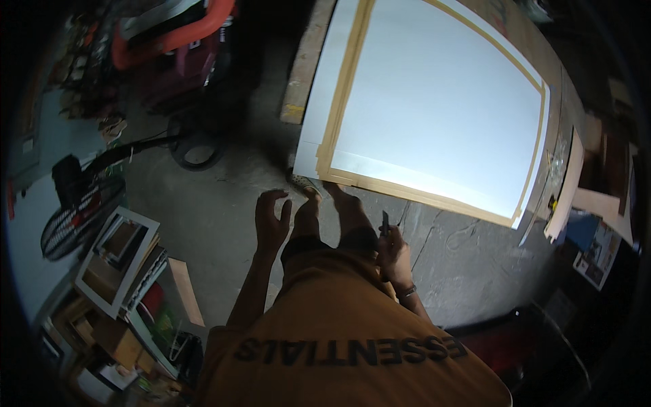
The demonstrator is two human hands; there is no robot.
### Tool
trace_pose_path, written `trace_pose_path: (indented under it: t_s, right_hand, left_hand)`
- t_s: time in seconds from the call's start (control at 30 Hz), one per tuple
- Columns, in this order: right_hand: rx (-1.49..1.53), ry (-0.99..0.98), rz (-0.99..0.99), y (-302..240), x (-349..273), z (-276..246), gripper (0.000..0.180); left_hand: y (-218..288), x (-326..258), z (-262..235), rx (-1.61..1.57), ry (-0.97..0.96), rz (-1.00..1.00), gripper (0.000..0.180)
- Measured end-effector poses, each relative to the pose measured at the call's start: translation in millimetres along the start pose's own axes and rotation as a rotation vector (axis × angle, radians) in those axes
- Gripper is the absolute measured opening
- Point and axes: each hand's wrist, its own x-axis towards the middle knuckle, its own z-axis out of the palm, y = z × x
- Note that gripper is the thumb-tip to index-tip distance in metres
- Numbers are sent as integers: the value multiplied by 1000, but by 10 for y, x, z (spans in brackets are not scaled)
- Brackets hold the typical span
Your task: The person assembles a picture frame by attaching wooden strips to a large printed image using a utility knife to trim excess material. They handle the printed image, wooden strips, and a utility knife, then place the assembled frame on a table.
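My right hand [396, 256] is closed around a utility knife [386, 222], its narrow dark end pointing away from me. It is held in front of my right thigh, off the near edge of the worktable [296, 91]. Out to the left of my legs, my left hand [271, 220] hangs in the air with thumb and fingers apart and nothing in it. A large white sheet [441, 108] covers the worktable ahead of me. Strips of tan masking tape [347, 85] run along its borders. Neither hand touches the sheet.
A black fan [81, 210] stands at the left, above stacked picture frames [116, 261]. A wooden strip [184, 292] lies on the grey concrete floor [224, 237]. Boards [600, 210] lean at the far right. A red-and-black object [488, 346] sits behind my right side.
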Motion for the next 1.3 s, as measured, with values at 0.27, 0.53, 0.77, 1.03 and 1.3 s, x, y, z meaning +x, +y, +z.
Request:
trace_pose_path:
  t_s: [0.27, 0.53, 0.77, 1.03, 1.3]
  right_hand:
    - [45, 92, -36, -176, 297, 149, 15]
    - [120, 103, 111, -289, 635, 149, 17]
    - [58, 179, 49, -698, 1295, 117, 26]
    - [-49, 284, -145, -1743, 3054, 88, 42]
    - [-228, 492, -242, -2484, 4916, 81, 34]
  left_hand:
    - [487, 1203, 151, 147, -276, 297, 36]
    - [552, 2006, 419, 376, -565, 542, 66]
    - [467, 2528, 386, 244, -571, 477, 57]
    - [521, 4004, 512, 273, -556, 577, 77]
    - [529, 4524, 639, 606, -983, 463, 99]
